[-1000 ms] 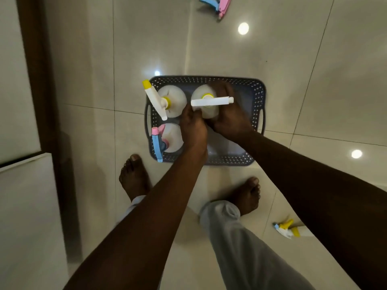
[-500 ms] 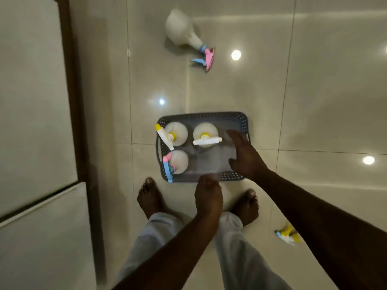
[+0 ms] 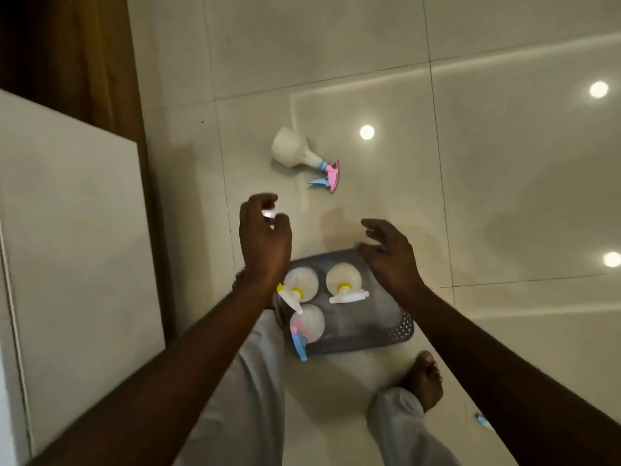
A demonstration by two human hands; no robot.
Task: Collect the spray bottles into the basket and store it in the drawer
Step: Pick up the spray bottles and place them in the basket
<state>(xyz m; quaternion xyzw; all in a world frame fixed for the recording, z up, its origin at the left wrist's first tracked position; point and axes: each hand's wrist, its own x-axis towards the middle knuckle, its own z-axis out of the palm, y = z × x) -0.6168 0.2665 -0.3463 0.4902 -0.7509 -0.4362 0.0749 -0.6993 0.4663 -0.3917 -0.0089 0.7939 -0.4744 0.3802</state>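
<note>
A grey perforated basket [image 3: 386, 334] stands on the tiled floor in front of my feet. Three white spray bottles stand upright in it: one with a yellow-tipped trigger [image 3: 300, 280], one with a white trigger [image 3: 343, 279] and one with a pink and blue trigger [image 3: 307, 322]. A fourth white bottle with a pink and blue trigger [image 3: 295, 149] lies on its side on the floor beyond the basket. My left hand [image 3: 263, 240] hovers above the basket's far left corner, fingers curled and empty. My right hand [image 3: 389, 253] hovers over the far right rim, fingers spread.
A white cabinet front [image 3: 74, 247] with a brown wooden edge [image 3: 111, 62] fills the left side. A bit of another spray bottle [image 3: 484, 422] shows on the floor at the lower right, mostly hidden by my right arm. My bare foot [image 3: 423, 378] stands behind the basket.
Both hands have let go of the bottles in the basket and risen above its far side. The view has tilted up, so the lying bottle now sits near the middle.
</note>
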